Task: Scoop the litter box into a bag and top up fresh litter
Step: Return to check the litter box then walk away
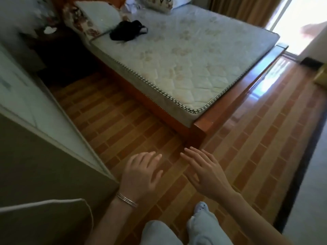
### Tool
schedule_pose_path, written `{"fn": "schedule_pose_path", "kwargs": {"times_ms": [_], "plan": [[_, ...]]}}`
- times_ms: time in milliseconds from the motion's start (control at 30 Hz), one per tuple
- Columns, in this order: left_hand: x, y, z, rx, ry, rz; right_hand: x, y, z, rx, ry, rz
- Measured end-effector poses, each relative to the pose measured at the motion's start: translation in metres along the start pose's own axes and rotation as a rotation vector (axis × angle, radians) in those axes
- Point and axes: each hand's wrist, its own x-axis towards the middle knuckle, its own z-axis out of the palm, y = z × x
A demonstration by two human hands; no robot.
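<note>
At the foot of the bed, litter box: no litter box, bag or scoop shows anywhere around the bed (pixel 185 55); where they are I cannot tell.
Left hand (pixel 141 175): just before the wooden foot corner of the bed, palm down above the floor, fingers loose and a little bent, holding nothing.
Right hand (pixel 207 174): beside the left one, also just before that corner, fingers straight and spread, holding nothing; the two hands are near but apart.
Bracelet (pixel 126 200): thin metal bands on the left wrist.
Shoe (pixel 201 207): pale, under light trousers, farther from the bed than the hands.
Floor (pixel 123 117): brown plank pattern, along the side and the foot of the bed.
Black bundle (pixel 127 30): soft, with straps, on the bare mattress toward the head end of the bed; what it is I cannot tell.
Pillows (pixel 99 16): at the head of the bed.
White cabinet (pixel 26 96): across the floor strip from the long side of the bed.
Curtain (pixel 247 9): beyond the far side of the bed, next to bright light.
Step in hand: in my judgement the very beginning, a search or a walk toward the box; no scooping is visible.
Next move: it calls for finding the box, then taking a scoop and a bag; both free hands are ready for this.
</note>
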Motion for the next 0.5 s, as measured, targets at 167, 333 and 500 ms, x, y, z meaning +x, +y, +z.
{"fn": "schedule_pose_path", "kwargs": {"times_ms": [167,333,500], "plan": [[0.075,0.074,0.020,0.012,-0.057,0.169,-0.041,0.084,-0.024,0.006,0.080,0.150],[0.147,0.158,0.042,0.026,-0.087,0.337,-0.080,0.175,-0.045,-0.026,0.140,0.289],[0.214,0.231,0.056,0.015,-0.067,0.462,-0.106,0.259,-0.073,-0.114,0.127,0.408]]}}
